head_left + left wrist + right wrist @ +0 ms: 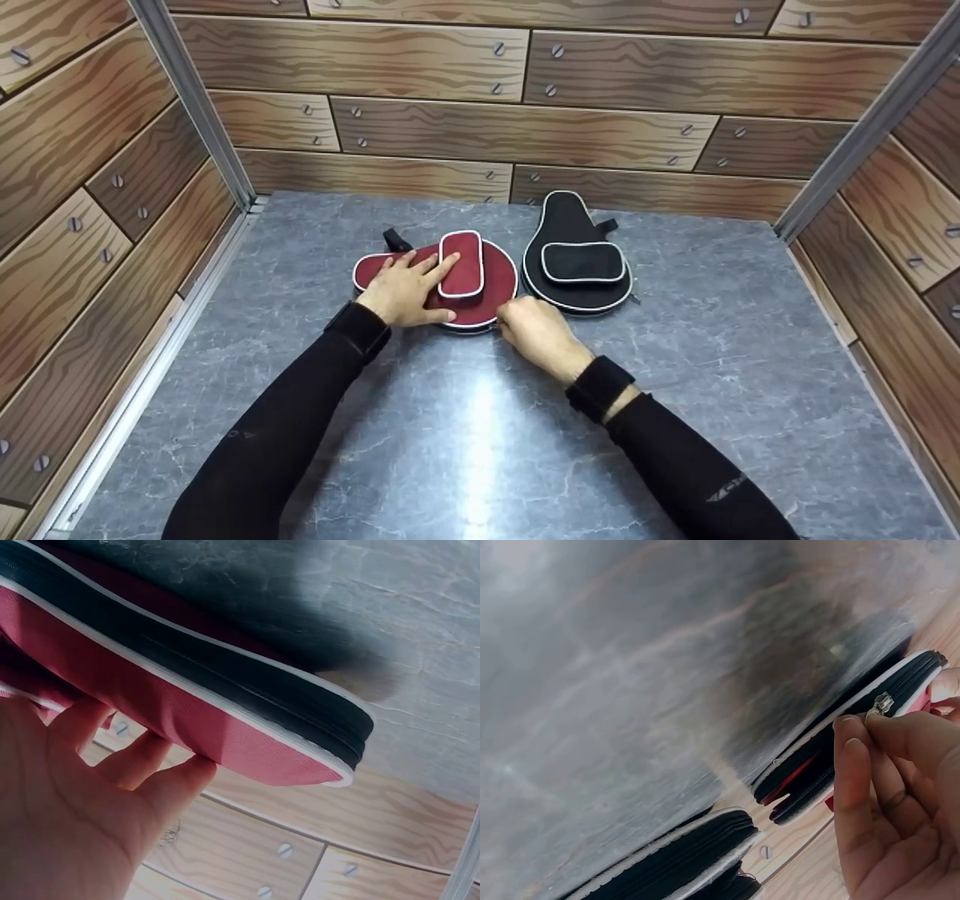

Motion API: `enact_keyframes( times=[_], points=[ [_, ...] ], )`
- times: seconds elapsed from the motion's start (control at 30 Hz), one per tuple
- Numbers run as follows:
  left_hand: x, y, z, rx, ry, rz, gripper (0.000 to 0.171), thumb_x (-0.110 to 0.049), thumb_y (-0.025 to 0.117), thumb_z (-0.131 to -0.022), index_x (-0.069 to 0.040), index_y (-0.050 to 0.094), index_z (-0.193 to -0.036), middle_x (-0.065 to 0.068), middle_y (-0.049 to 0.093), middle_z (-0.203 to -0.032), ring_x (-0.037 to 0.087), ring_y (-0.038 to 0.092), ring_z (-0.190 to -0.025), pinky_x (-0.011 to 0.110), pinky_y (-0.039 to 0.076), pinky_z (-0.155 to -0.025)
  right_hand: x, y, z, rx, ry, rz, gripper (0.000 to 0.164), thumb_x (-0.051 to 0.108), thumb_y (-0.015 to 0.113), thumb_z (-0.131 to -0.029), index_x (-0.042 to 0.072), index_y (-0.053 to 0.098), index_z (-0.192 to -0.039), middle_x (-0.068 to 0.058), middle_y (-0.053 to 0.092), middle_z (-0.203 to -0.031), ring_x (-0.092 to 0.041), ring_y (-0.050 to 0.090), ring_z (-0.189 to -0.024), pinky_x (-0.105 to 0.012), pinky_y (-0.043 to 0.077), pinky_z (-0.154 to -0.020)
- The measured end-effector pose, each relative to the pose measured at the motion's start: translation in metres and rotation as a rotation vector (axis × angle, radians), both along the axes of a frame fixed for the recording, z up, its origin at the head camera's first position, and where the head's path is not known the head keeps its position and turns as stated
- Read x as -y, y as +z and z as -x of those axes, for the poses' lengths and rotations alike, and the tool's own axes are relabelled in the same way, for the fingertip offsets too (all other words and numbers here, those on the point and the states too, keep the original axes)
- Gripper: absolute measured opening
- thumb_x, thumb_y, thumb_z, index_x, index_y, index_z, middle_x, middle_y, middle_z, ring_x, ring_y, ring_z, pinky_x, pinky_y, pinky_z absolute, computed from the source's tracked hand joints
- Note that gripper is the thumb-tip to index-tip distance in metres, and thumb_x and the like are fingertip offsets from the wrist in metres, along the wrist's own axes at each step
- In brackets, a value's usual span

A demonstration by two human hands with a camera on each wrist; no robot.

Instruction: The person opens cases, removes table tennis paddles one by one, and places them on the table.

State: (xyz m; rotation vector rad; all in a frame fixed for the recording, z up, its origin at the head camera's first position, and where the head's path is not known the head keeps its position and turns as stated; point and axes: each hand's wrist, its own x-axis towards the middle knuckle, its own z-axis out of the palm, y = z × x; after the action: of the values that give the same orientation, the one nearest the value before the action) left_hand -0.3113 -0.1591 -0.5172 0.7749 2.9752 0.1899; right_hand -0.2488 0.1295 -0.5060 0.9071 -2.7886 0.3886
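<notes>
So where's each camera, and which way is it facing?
Head: worn on head, facing forward and down at red paddle case, black paddle case; left grip, right grip, sleeves show.
Left wrist: worn there, facing the red paddle case's zipper; left grip shows.
Right wrist: worn there, facing the zipper pull; right grip, left thumb show.
Wrist views share the red paddle case.

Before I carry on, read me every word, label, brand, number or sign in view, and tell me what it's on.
No text can be read for certain.
Right sleeve: pale lettering-like mark, too blurred to read.
Left sleeve: faint mark, too small to read.
Zip pull: too small to tell.
Red bag, black bag: none visible.
</notes>
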Motion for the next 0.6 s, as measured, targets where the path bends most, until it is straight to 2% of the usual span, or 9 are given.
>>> enact_keyframes(
  times=[0.03, 0.1, 0.23, 0.27, 0.33, 0.43, 0.6],
  points=[
    [0.000, 0.005, -0.003, 0.007, -0.002, 0.020, 0.113, -0.083, 0.071, -0.101, -0.034, 0.021, -0.190, 0.015, 0.043, -0.190, 0.058, 0.036, -0.175, 0.082, 0.034, -0.140, -0.001, 0.000, 0.000, -0.003, -0.001, 0.000, 0.023, 0.000, 0.079, -0.097, 0.008, 0.073, -0.076, -0.013, 0.080, -0.081, -0.043, 0.081, -0.081, -0.063, 0.063, -0.073],
    [0.005, -0.001, 0.000, -0.007, -0.020, 0.019, 0.113, -0.086, 0.069, -0.101, -0.035, 0.021, -0.190, 0.015, 0.044, -0.190, 0.057, 0.037, -0.175, 0.080, 0.033, -0.141, -0.002, 0.000, 0.001, -0.004, -0.008, 0.000, 0.022, 0.001, 0.078, -0.097, 0.008, 0.073, -0.077, -0.014, 0.081, -0.082, -0.044, 0.082, -0.083, -0.063, 0.064, -0.074],
    [0.004, 0.025, -0.020, 0.035, -0.030, 0.061, 0.108, -0.076, 0.069, -0.107, -0.027, 0.022, -0.190, 0.019, 0.044, -0.189, 0.059, 0.039, -0.174, 0.075, 0.033, -0.144, -0.006, 0.002, 0.003, 0.002, -0.032, 0.001, 0.021, 0.001, 0.077, -0.097, 0.007, 0.072, -0.078, -0.015, 0.081, -0.084, -0.046, 0.082, -0.085, -0.064, 0.064, -0.073],
    [0.005, 0.026, -0.022, 0.028, -0.041, 0.062, 0.107, -0.075, 0.070, -0.107, -0.025, 0.023, -0.190, 0.019, 0.045, -0.188, 0.059, 0.040, -0.173, 0.073, 0.034, -0.144, -0.007, 0.002, 0.004, 0.005, -0.043, -0.001, 0.021, 0.001, 0.077, -0.097, 0.007, 0.072, -0.078, -0.015, 0.081, -0.084, -0.046, 0.083, -0.085, -0.065, 0.065, -0.073],
    [0.003, 0.041, -0.034, 0.043, -0.047, 0.071, 0.104, -0.066, 0.074, -0.108, -0.019, 0.027, -0.189, 0.022, 0.045, -0.187, 0.061, 0.042, -0.172, 0.069, 0.034, -0.145, -0.008, 0.002, 0.006, 0.006, -0.060, -0.010, 0.019, 0.002, 0.077, -0.098, 0.006, 0.073, -0.080, -0.017, 0.082, -0.086, -0.048, 0.083, -0.086, -0.067, 0.065, -0.074],
    [0.004, 0.044, -0.041, 0.019, -0.069, 0.071, 0.103, -0.063, 0.074, -0.109, -0.015, 0.030, -0.188, 0.022, 0.048, -0.185, 0.062, 0.047, -0.168, 0.065, 0.038, -0.144, -0.009, 0.002, 0.008, -0.004, -0.083, -0.028, 0.016, 0.003, 0.078, -0.099, 0.005, 0.076, -0.083, -0.018, 0.083, -0.090, -0.050, 0.083, -0.088, -0.068, 0.065, -0.074],
    [0.006, 0.045, -0.048, 0.028, -0.059, 0.049, 0.100, -0.065, 0.073, -0.108, -0.019, 0.033, -0.187, 0.019, 0.049, -0.185, 0.064, 0.051, -0.161, 0.069, 0.050, -0.134, -0.010, 0.003, 0.012, -0.017, -0.125, -0.036, 0.012, 0.003, 0.078, -0.098, 0.005, 0.079, -0.086, -0.020, 0.085, -0.094, -0.051, 0.084, -0.090, -0.069, 0.066, -0.074]
  ],
)
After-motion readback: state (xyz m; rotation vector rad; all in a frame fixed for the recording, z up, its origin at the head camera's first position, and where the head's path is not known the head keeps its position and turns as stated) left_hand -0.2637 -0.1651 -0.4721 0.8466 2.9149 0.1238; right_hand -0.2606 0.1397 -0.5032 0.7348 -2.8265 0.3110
